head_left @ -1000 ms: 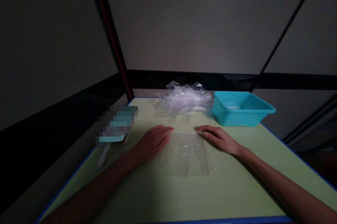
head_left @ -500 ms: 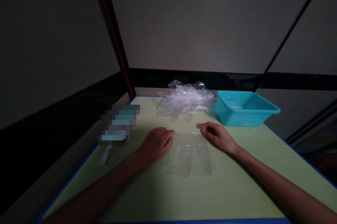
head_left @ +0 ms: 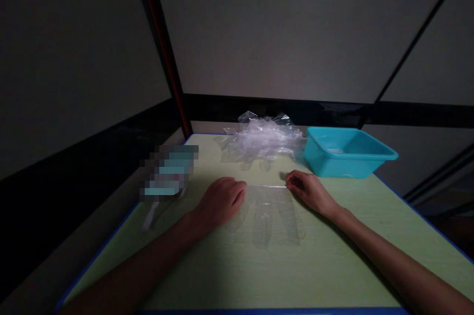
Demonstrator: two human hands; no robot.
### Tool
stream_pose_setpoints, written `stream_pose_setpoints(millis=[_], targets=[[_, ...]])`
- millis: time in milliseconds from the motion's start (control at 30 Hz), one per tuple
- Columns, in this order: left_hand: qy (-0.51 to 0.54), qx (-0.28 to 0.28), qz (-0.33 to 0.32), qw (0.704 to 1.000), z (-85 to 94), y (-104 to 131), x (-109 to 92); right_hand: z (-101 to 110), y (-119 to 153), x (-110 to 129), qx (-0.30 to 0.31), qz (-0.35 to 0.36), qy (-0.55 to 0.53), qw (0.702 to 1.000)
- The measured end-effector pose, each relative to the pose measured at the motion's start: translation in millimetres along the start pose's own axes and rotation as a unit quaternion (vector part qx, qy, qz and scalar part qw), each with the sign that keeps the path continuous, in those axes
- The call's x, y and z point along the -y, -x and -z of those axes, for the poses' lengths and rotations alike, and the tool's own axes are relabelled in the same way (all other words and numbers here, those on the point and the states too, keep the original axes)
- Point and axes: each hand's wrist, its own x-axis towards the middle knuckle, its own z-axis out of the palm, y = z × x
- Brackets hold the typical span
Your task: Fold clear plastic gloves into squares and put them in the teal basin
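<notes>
A clear disposable plastic glove (head_left: 262, 221) lies on the table between my hands, its fingers pointing toward me. My left hand (head_left: 222, 200) is closed at the left corner of the cuff, thumb and fingers pressed together. At the cuff's right corner, my right hand (head_left: 306, 189) pinches with curled fingers. The cuff edge runs in a straight, shiny line from one hand to the other. Behind it sits a crumpled pile of clear plastic gloves (head_left: 264, 137).
A turquoise plastic basin (head_left: 348, 164) stands at the back right of the pale green table (head_left: 237, 280), which has a blue edge. On the left is a blurred-out item (head_left: 168, 172) with a whitish strip (head_left: 150, 216) below it. Dark-banded walls rise behind.
My right hand has shifted slightly to the right. The glove's cuff edge looks tauter and shinier than before. The whole view has moved a little.
</notes>
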Motion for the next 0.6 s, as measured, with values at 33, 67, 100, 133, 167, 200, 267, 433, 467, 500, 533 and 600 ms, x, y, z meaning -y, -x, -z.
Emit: stream_pose_setpoints(millis=[33,67,100,133,167,200,267,433,467,500,533,600], targets=[[-0.006,0.001,0.001,1.0,-0.1,-0.1,0.0,-0.1,0.1,-0.2,0.001,0.001,0.002,1.0],[-0.012,0.001,0.002,1.0,-0.1,-0.1,-0.1,-0.2,0.2,-0.3,0.002,0.001,0.004,1.0],[-0.015,0.001,0.003,1.0,-0.2,0.0,-0.1,-0.3,0.3,-0.3,0.002,0.001,0.006,1.0],[-0.017,0.001,0.003,1.0,-0.2,0.1,-0.1,-0.3,0.5,-0.1,0.003,0.001,0.007,1.0],[-0.02,0.001,0.002,1.0,-0.2,0.1,-0.1,-0.3,0.6,0.1,0.003,0.001,0.008,1.0],[-0.022,0.002,0.0,1.0,-0.2,0.2,0.0,-0.3,0.7,0.4,0.004,0.001,0.009,1.0],[-0.027,0.004,-0.002,1.0,0.1,0.2,0.0,0.0,1.1,1.1,0.006,0.002,0.01,1.0],[-0.028,0.017,0.002,0.999,1.7,-1.2,-0.8,1.8,2.0,3.5,0.015,0.006,0.012,1.0],[-0.029,0.019,0.003,0.999,2.0,-1.5,-0.9,2.3,2.2,4.1,0.018,0.007,0.011,1.0],[-0.029,0.021,0.005,0.999,2.1,-1.8,-0.9,2.7,2.5,4.7,0.022,0.008,0.01,1.0],[-0.03,0.023,0.006,0.999,2.1,-2.1,-0.8,3.0,2.7,5.3,0.025,0.009,0.009,1.0],[-0.033,0.027,0.005,0.999,1.9,-2.3,-0.4,3.3,3.4,6.0,0.032,0.007,0.007,0.999]])
